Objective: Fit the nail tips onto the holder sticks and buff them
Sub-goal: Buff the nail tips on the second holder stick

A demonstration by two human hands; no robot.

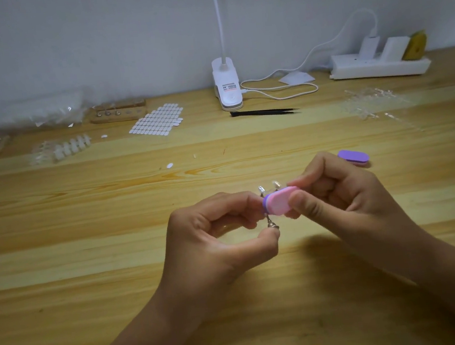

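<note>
buffers (279, 202) (353, 157): 2, one in right hand (337, 196) | left hand (213, 236): holder stick (271, 223)

Matt pink foam buffer block (279, 201) meets a shiny metal holder stick (271, 222) above the grained wooden table (87, 245).

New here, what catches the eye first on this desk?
In the middle, the right hand pinches a pink buffer block beside clear nail tips, while the left hand holds a metal holder stick. A purple buffer lies beyond the right hand; a white clip lamp stands at the back.
</note>
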